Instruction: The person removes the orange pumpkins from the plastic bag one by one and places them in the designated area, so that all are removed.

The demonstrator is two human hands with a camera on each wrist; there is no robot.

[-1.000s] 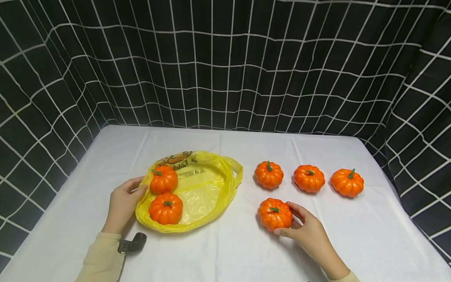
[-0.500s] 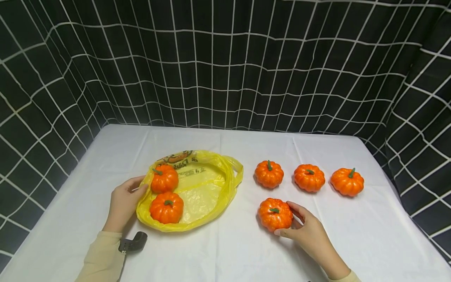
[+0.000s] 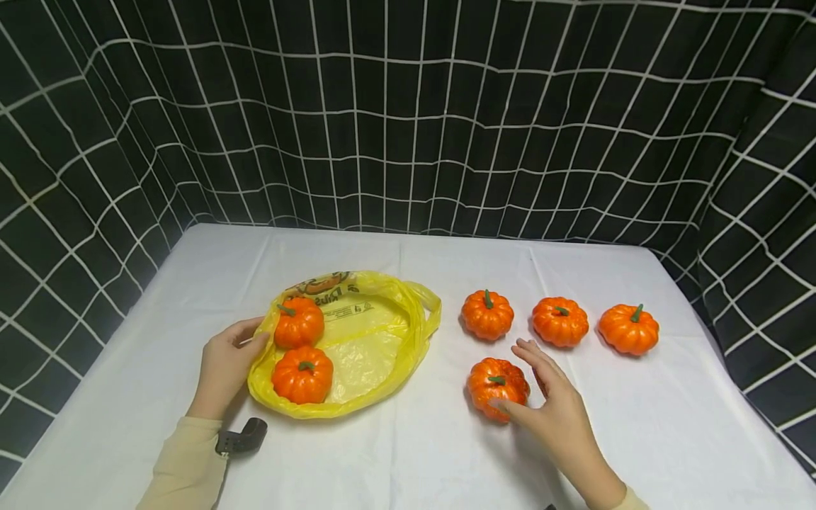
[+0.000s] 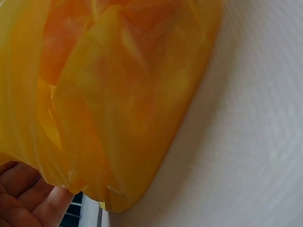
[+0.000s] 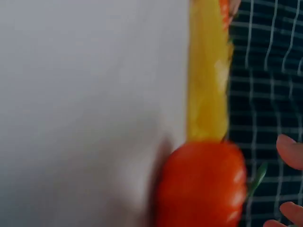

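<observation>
1. Head view: my right hand (image 3: 553,405) lies over the near pumpkin (image 3: 496,384) with fingers spread and lifted, the thumb touching its front; I am not gripping it. That pumpkin sits on the white table (image 3: 446,453), at about 7 o'clock from the middle one of the three pumpkins in the row behind (image 3: 559,321). My left hand (image 3: 224,365) curls on the rim of the yellow bag (image 3: 376,354) at its 9 o'clock edge; two pumpkins (image 3: 301,373) lie inside the bag.
2. Left wrist view: yellow bag plastic (image 4: 118,99) fills the frame, my fingers (image 4: 28,198) at 7 o'clock touching its edge; how tightly I pinch it I cannot tell.
3. Right wrist view: the near pumpkin (image 5: 201,184) sits at 5 o'clock, blurred, with my fingertips (image 5: 289,150) apart from it at 3 o'clock.
</observation>
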